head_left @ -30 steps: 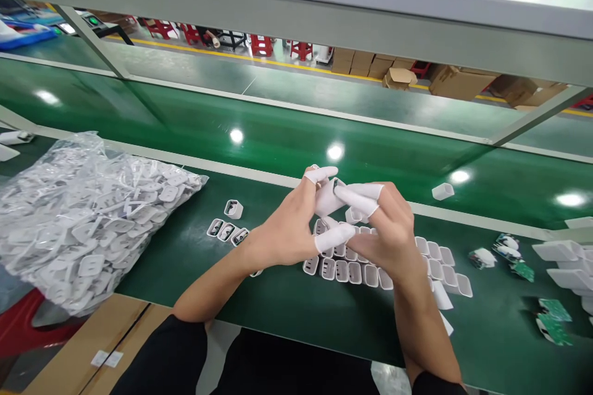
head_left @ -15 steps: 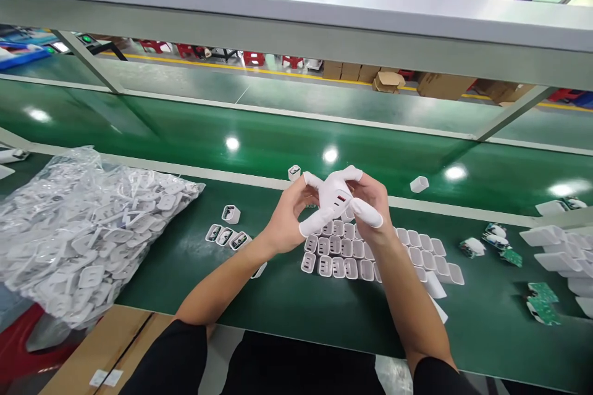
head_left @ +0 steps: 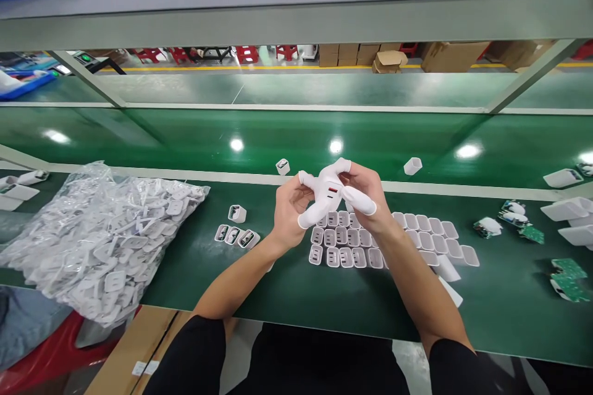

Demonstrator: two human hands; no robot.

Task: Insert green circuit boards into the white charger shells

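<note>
Between both hands, a white charger housing [head_left: 332,193] is held up over the green bench, its end with a red slot and a dark slot facing me. My left hand [head_left: 296,205] pinches it from the left, and my right hand [head_left: 365,195] grips it from the right. White finger cots cover the thumbs and index fingers. Below the hands stand rows of open white housings [head_left: 345,237], partly hidden by my right forearm. To the left, several housings with circuit parts inside [head_left: 234,236] lie near one more filled housing [head_left: 237,213].
A clear plastic bag of white covers [head_left: 111,241] fills the bench's left side. Green circuit boards [head_left: 569,279] and stacked white housings [head_left: 574,216] are at the right. Single housings [head_left: 412,165] stand on the green belt beyond the white rail. A shelf [head_left: 296,18] crosses above.
The camera view has tilted down and shifted slightly. Both hands keep hold of the housing, which has turned a little so its slotted end faces me more squarely.
</note>
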